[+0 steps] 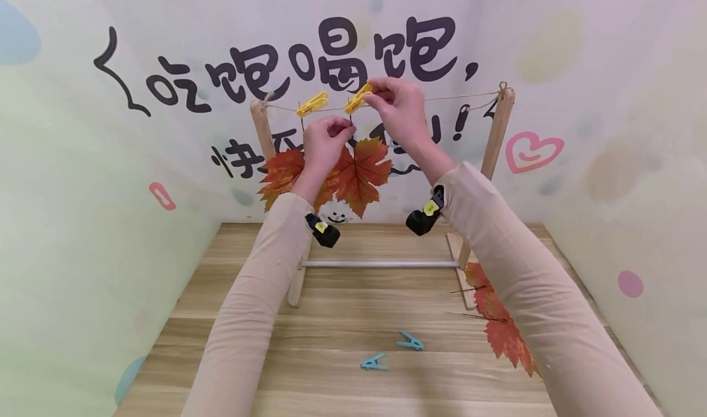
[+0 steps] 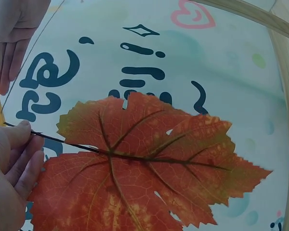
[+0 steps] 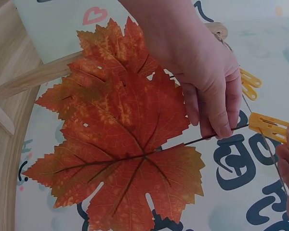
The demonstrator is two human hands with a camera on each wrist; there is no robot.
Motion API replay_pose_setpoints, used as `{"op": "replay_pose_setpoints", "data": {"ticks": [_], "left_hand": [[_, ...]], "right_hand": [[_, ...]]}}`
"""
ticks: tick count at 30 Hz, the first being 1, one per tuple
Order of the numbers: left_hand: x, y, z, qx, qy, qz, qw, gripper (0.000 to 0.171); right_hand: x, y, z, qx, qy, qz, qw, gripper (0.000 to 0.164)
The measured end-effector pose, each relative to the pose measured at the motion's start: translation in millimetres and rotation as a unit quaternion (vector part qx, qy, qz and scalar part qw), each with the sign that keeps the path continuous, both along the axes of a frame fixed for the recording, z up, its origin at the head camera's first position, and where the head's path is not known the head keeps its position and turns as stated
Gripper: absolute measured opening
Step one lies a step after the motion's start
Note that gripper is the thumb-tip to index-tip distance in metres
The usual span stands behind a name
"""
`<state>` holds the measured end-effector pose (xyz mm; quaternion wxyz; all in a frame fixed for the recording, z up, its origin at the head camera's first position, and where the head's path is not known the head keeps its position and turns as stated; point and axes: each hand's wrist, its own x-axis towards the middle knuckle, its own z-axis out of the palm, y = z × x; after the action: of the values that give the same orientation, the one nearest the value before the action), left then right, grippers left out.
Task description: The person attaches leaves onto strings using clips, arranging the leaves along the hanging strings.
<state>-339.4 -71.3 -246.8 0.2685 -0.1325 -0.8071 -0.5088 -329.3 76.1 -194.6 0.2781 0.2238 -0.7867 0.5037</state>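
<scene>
My left hand (image 1: 324, 147) pinches the dark stem (image 3: 197, 141) of an orange-red artificial maple leaf (image 1: 363, 172), just below the string. With thumb and fingers, my right hand (image 1: 405, 113) grips a yellow clothespin (image 1: 356, 99) at the string (image 1: 461, 97). The stem's top reaches this clothespin's jaws, as the right wrist view shows. To the left, a second yellow clothespin (image 1: 313, 104) sits on the string, with another maple leaf (image 1: 280, 172) hanging under it. My left hand and wrist partly cover that leaf, and in the right wrist view the two leaves overlap.
The string runs between two wooden posts (image 1: 497, 131), joined low down by a white rod (image 1: 381, 264). Two blue clothespins (image 1: 411, 341) lie on the wooden table (image 1: 309, 368). More red leaves (image 1: 505, 337) lie at the right, partly behind my right sleeve. A printed wall stands behind.
</scene>
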Motion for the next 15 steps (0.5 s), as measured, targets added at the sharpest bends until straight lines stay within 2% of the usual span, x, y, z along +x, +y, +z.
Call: {"op": "replay_pose_setpoints", "data": {"ticks": [7,15], "left_hand": [[-1.5,-0.5,-0.4,-0.006,0.006,0.004,1.0,0.016],[0.7,0.6,-3.5,-0.007,-0.004,0.007,0.9999,0.017]], "right_hand": [[-0.7,0.4,0.8,-0.002,-0.039,0.016,0.999,0.034],[4.3,6.2,-2.4,-0.021,-0.053,0.021,0.998,0.039]]}}
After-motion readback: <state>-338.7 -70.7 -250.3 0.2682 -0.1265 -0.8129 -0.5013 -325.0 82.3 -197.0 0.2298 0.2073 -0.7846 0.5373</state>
